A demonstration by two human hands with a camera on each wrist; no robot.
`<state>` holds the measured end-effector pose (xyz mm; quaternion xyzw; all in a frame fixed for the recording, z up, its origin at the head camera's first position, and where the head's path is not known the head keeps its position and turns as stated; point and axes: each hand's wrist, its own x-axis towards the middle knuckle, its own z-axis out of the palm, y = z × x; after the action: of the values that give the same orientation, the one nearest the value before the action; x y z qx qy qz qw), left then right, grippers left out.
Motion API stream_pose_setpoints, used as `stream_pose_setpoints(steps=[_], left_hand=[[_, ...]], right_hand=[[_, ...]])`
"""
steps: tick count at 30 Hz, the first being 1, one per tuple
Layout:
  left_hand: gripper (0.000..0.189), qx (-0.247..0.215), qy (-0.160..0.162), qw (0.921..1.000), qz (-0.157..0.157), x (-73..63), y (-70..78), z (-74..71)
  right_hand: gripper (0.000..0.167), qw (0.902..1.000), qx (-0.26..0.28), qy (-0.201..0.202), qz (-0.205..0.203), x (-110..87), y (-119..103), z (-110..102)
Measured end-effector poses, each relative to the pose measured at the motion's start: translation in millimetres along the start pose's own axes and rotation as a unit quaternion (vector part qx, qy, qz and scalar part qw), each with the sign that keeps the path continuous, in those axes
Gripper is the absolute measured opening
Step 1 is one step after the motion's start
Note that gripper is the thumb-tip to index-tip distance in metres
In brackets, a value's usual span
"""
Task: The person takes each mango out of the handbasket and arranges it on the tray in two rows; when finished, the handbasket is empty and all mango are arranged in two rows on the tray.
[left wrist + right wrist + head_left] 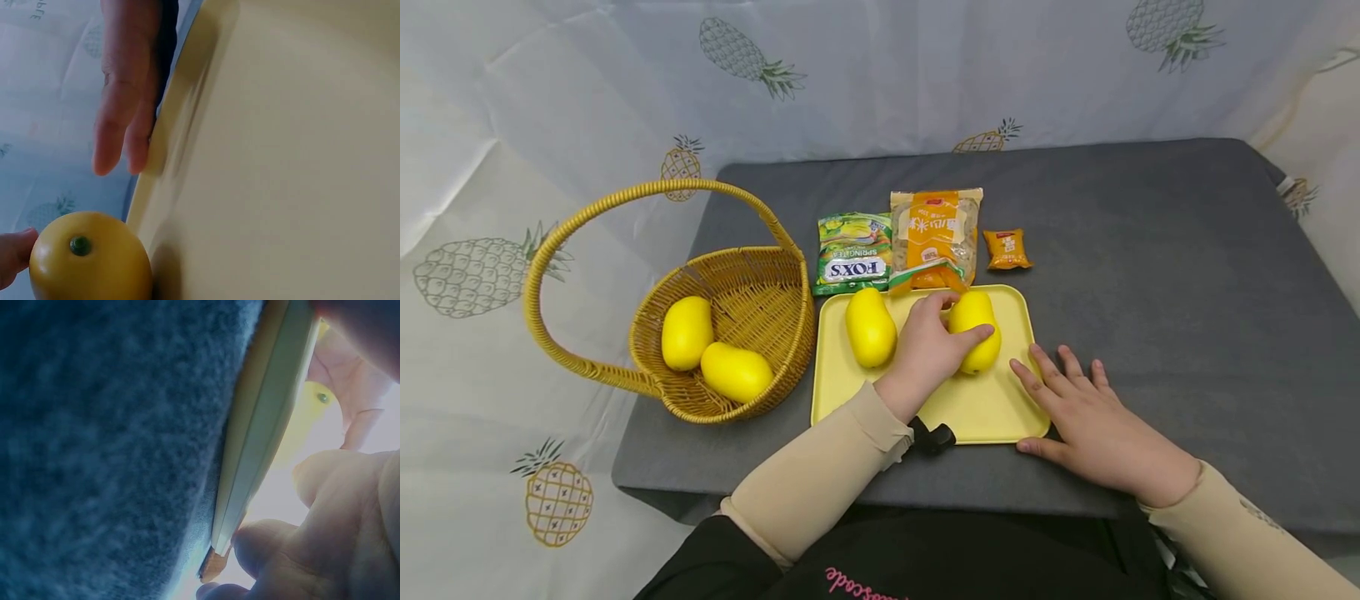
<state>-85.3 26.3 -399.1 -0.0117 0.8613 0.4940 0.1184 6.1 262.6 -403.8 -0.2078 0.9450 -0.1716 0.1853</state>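
Observation:
My left hand [928, 337] grips a yellow mango [972, 310] over the right half of a pale yellow tray [977, 421], thumb across its near side. Seen from the left wrist, this mango [90, 262] shows a small green stem nub, with a fingertip at its side. Another mango [870, 327] lies on the tray to the left of that hand. At the tray's right rim my right hand [1086, 425] lies with fingers spread; in the right wrist view its fingertips [262, 547] are right at the tray's edge [265, 437].
Left of the tray stands a wicker basket [801, 333] with a tall handle, holding two mangoes [737, 372]. Behind the tray lie a green FOX'S bag [853, 246], a larger orange-and-clear snack bag [936, 229] and a small orange packet [1007, 249]. Dark grey cloth [1180, 275] covers the table.

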Motion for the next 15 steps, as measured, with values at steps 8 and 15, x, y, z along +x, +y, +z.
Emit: stream_pose_setpoints(steps=[8, 15], left_hand=[[0.086, 0.038, -0.043, 0.9983, -0.012, -13.4, 3.5, -21.3], [0.09, -0.004, -0.092, 0.9957, -0.004, -42.8, 11.5, -70.0]], right_hand=[[0.104, 1.0, -0.005, 0.005, -0.005, 1.1, 1, 2], [0.105, 0.9999, -0.004, 0.006, -0.009, 0.2, 1, 2]])
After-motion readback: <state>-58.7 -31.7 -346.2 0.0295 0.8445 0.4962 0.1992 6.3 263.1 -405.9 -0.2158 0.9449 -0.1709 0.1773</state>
